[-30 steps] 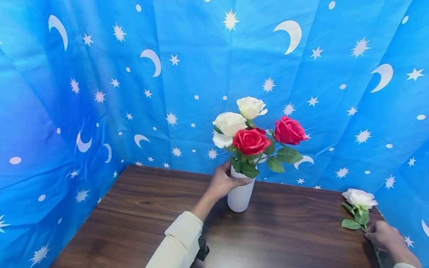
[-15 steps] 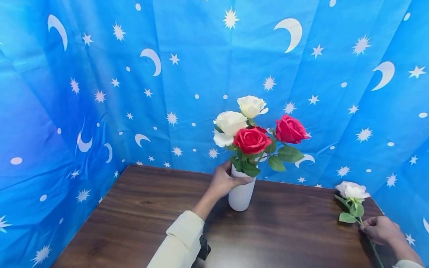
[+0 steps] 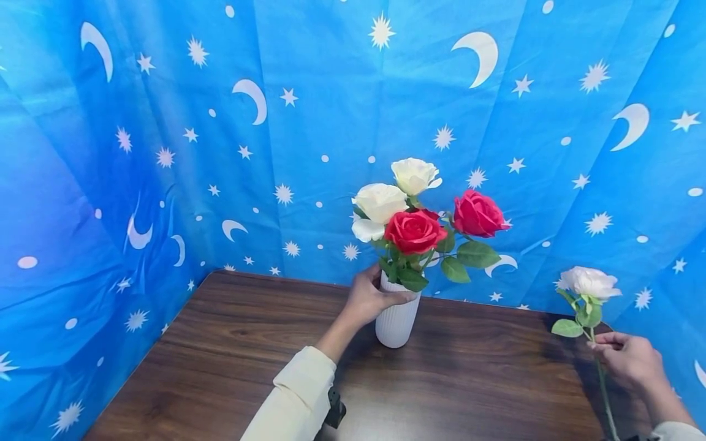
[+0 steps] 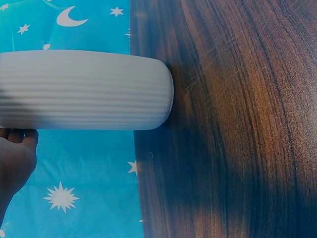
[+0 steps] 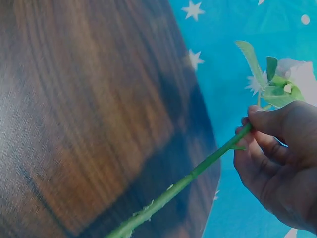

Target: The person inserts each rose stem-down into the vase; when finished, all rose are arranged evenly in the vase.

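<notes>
My left hand [image 3: 371, 300] grips the upper part of a white ribbed vase [image 3: 396, 321], thumb across its front. The vase [image 4: 89, 91] stands upright on the table; its ribs and rounded base show in the left wrist view. Two red roses [image 3: 415, 232] and two cream-white roses [image 3: 379, 203] with green leaves rise from it, one red bloom leaning out to the right. At the table's right side, my right hand [image 3: 631, 361] pinches the green stem [image 5: 198, 169] of a white rose [image 3: 590, 283] between thumb and fingers, just below its leaves. That rose is held upright, bloom on top.
The dark wood-grain table [image 3: 242, 343] reaches back to a blue cloth [image 3: 309, 122] printed with white moons and stars, which hangs behind and at both sides. A small black device [image 3: 334, 409] sits at the left wrist under the cream sleeve [image 3: 295, 392].
My right hand has lifted the white rose from low at the table's right edge, and its stem now stands more upright. My left hand and the vase have stayed in place.
</notes>
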The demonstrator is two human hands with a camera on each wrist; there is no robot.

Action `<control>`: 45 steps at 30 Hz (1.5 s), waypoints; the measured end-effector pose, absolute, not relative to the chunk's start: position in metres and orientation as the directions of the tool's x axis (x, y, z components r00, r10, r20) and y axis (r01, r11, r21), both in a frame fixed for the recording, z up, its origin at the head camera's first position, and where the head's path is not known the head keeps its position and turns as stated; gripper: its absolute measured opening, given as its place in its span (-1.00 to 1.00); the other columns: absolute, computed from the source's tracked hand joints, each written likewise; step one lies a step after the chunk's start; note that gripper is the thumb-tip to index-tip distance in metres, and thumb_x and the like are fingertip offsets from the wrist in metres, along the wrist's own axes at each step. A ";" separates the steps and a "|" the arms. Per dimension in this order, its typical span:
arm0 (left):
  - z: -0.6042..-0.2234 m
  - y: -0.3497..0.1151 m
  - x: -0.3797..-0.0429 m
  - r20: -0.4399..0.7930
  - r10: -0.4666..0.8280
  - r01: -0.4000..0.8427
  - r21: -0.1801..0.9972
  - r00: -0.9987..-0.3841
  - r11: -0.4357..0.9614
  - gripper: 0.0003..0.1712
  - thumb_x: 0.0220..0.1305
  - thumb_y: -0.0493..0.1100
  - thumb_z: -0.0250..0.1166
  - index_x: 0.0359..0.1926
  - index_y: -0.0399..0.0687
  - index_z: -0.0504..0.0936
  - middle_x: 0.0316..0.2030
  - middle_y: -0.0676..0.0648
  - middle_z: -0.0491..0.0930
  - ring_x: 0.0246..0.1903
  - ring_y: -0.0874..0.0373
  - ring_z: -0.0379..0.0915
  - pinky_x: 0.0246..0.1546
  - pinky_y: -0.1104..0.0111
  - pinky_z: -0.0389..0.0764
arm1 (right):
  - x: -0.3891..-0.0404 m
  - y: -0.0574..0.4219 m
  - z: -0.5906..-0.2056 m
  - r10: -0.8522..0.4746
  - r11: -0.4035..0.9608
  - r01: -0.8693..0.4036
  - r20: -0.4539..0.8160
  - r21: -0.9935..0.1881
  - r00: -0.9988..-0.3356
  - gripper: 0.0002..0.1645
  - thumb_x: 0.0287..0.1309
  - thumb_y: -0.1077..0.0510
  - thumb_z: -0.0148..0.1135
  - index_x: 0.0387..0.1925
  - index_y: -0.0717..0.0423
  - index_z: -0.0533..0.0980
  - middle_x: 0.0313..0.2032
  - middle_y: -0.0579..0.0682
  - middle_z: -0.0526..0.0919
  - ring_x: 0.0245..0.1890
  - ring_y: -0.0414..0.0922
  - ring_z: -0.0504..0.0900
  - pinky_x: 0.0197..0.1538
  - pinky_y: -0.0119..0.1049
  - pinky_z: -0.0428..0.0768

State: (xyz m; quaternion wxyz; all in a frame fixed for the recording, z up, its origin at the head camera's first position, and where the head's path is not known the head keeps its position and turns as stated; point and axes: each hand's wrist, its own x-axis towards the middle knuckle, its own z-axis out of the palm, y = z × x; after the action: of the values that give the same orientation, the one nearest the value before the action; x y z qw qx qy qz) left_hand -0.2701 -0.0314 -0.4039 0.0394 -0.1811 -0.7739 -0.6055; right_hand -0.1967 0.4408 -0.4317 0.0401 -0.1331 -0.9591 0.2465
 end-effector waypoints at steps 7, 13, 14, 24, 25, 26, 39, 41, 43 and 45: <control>-0.403 -0.031 -0.270 0.283 0.232 0.330 0.924 -0.931 0.196 -0.27 0.04 -0.06 0.61 0.26 0.07 0.56 0.22 0.01 0.66 0.24 0.08 0.59 0.28 0.14 0.61 | -0.206 0.432 -0.413 0.321 0.813 0.213 0.112 -0.542 -0.940 -0.51 0.36 0.01 0.23 -0.09 0.45 0.61 -0.52 -0.10 0.76 -0.60 -0.39 0.46 -0.48 -0.34 0.43; -0.403 -0.031 -0.269 0.282 0.228 0.326 0.926 -0.932 0.189 -0.27 0.04 -0.08 0.61 0.26 0.06 0.56 0.22 0.01 0.66 0.24 0.08 0.59 0.28 0.14 0.61 | -0.206 0.416 -0.394 0.309 0.764 0.106 0.216 -0.637 -0.926 -0.57 0.39 0.04 0.23 -0.14 0.43 0.59 -0.66 -0.65 0.49 -0.66 -0.48 0.50 -0.56 -0.43 0.49; -0.402 -0.031 -0.269 0.282 0.228 0.326 0.927 -0.932 0.187 -0.27 0.04 -0.09 0.61 0.26 0.06 0.56 0.22 0.00 0.66 0.23 0.08 0.60 0.28 0.14 0.61 | -0.206 0.414 -0.392 0.308 0.752 0.087 0.231 -0.653 -0.923 -0.65 0.38 0.04 0.23 -0.19 0.31 0.61 -0.67 -0.71 0.44 -0.66 -0.49 0.50 -0.56 -0.44 0.48; -0.401 -0.030 -0.269 0.269 0.223 0.314 0.928 -0.937 0.201 -0.27 0.03 -0.07 0.61 0.25 0.06 0.56 0.21 -0.01 0.67 0.22 0.07 0.60 0.27 0.14 0.62 | -0.204 0.396 -0.373 0.301 0.574 -0.174 0.404 -0.800 -0.864 -0.50 0.27 0.28 0.30 -0.42 -0.53 0.49 -0.61 -0.71 0.56 -0.69 -0.56 0.54 -0.61 -0.61 0.45; -0.401 -0.030 -0.269 0.271 0.223 0.317 0.927 -0.936 0.203 -0.27 0.04 -0.07 0.61 0.25 0.06 0.56 0.22 -0.01 0.67 0.22 0.06 0.60 0.27 0.13 0.62 | -0.204 0.393 -0.370 0.305 0.554 -0.185 0.405 -0.812 -0.862 -0.51 0.28 0.29 0.30 -0.40 -0.52 0.50 -0.60 -0.70 0.58 -0.67 -0.57 0.55 -0.60 -0.63 0.48; -0.401 -0.030 -0.269 0.270 0.223 0.315 0.927 -0.937 0.204 -0.27 0.04 -0.07 0.61 0.25 0.06 0.56 0.22 -0.01 0.66 0.23 0.07 0.60 0.27 0.13 0.62 | -0.204 0.391 -0.368 0.310 0.532 -0.198 0.407 -0.823 -0.859 -0.54 0.29 0.28 0.30 -0.38 -0.50 0.50 -0.59 -0.69 0.59 -0.65 -0.58 0.57 -0.59 -0.64 0.50; -0.402 -0.031 -0.269 0.288 0.232 0.338 0.917 -0.929 0.211 -0.29 0.05 -0.07 0.60 0.25 0.04 0.56 0.22 -0.03 0.66 0.24 0.04 0.60 0.26 0.13 0.62 | -0.203 0.344 -0.335 0.251 -0.017 -0.490 0.471 -0.871 -0.846 -0.71 0.23 0.51 0.22 -0.25 0.07 0.63 -0.46 -0.21 0.79 -0.47 -0.37 0.78 -0.41 -0.52 0.70; -0.402 -0.031 -0.270 0.282 0.234 0.332 0.919 -0.930 0.212 -0.28 0.05 -0.06 0.60 0.25 0.06 0.55 0.22 -0.01 0.66 0.24 0.05 0.59 0.27 0.13 0.62 | -0.201 0.336 -0.328 0.240 -0.032 -0.517 0.495 -0.856 -0.835 -0.72 0.23 0.52 0.21 -0.26 0.11 0.63 -0.45 -0.18 0.79 -0.47 -0.35 0.78 -0.40 -0.51 0.70; -0.402 -0.031 -0.270 0.280 0.234 0.330 0.920 -0.931 0.210 -0.28 0.06 -0.06 0.60 0.26 0.07 0.55 0.23 -0.01 0.65 0.25 0.05 0.59 0.27 0.12 0.62 | -0.200 0.328 -0.320 0.228 -0.052 -0.540 0.517 -0.840 -0.825 -0.72 0.22 0.54 0.20 -0.26 0.14 0.63 -0.44 -0.16 0.79 -0.47 -0.33 0.78 -0.39 -0.50 0.71; -0.403 -0.031 -0.270 0.279 0.234 0.328 0.921 -0.931 0.208 -0.28 0.07 -0.05 0.60 0.27 0.08 0.54 0.24 0.00 0.65 0.26 0.05 0.58 0.28 0.10 0.61 | -0.199 0.321 -0.314 0.218 -0.076 -0.562 0.536 -0.824 -0.815 -0.71 0.22 0.57 0.18 -0.27 0.17 0.63 -0.43 -0.14 0.80 -0.47 -0.31 0.78 -0.38 -0.49 0.72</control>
State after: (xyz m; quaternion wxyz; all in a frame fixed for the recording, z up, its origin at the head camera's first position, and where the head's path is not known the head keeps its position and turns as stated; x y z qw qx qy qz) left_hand -0.2702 -0.0310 -0.4029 0.0390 -0.1812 -0.7761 -0.6028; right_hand -0.1993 0.3212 -0.3138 0.2709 0.1378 -0.6235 0.7204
